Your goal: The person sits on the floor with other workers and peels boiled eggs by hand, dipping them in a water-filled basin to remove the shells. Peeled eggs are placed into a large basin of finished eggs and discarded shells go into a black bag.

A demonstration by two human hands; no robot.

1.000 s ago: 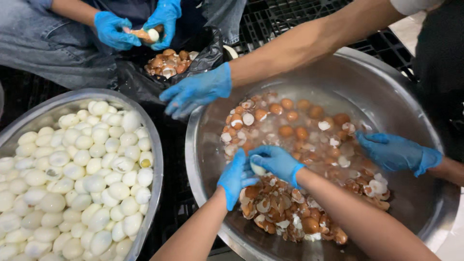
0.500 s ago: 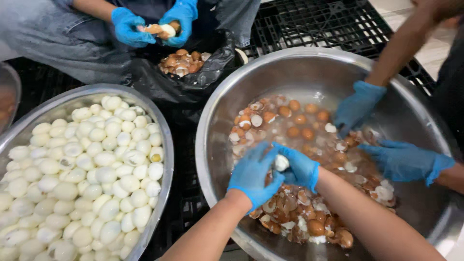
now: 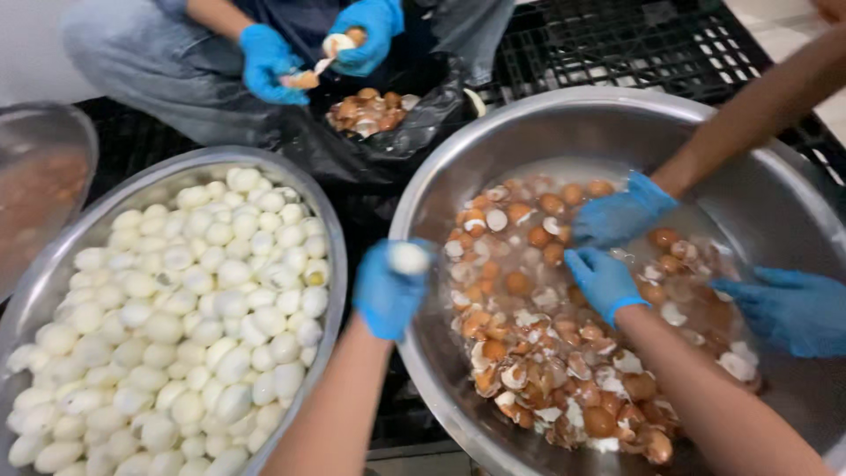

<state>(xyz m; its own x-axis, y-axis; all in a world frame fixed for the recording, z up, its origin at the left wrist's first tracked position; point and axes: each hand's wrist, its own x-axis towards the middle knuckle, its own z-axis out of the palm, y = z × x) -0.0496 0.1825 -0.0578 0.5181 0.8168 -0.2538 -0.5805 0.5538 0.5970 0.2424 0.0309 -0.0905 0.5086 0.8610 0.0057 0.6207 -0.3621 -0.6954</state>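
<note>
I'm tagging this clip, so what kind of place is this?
Probably a bulk food-prep area: gloved hands peel eggs over a steel basin of shells, beside a pan of peeled eggs, on black plastic crates.

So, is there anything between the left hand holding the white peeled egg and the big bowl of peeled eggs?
Nothing visible: the left hand holds the white peeled egg just beside the steel bowl's rim.
</note>
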